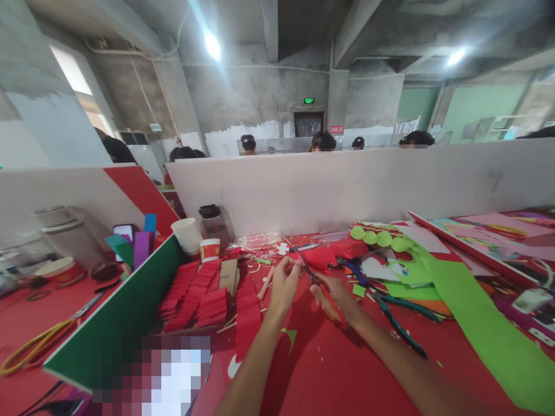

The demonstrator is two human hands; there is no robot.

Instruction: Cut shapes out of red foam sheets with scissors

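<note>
In the head view, my right hand (332,294) is wrapped round red-handled scissors (329,297), their blades angled up and to the left. My left hand (285,283) is closed in a pinch just left of the blades, its fingertips close to them. Whatever small piece sits between those fingertips is too small to make out. Below the hands, a curved scrap of green paper (290,338) lies on the red table (321,375). To the left are stacks of cut red paper strips (212,307).
Teal-handled pliers (401,329) and a long green sheet (472,323) lie to the right. A green divider (130,318) edges the left side, with paper cups (210,249) and a lidded bottle (211,222) behind it. A white partition (347,179) stands ahead; people's heads show beyond.
</note>
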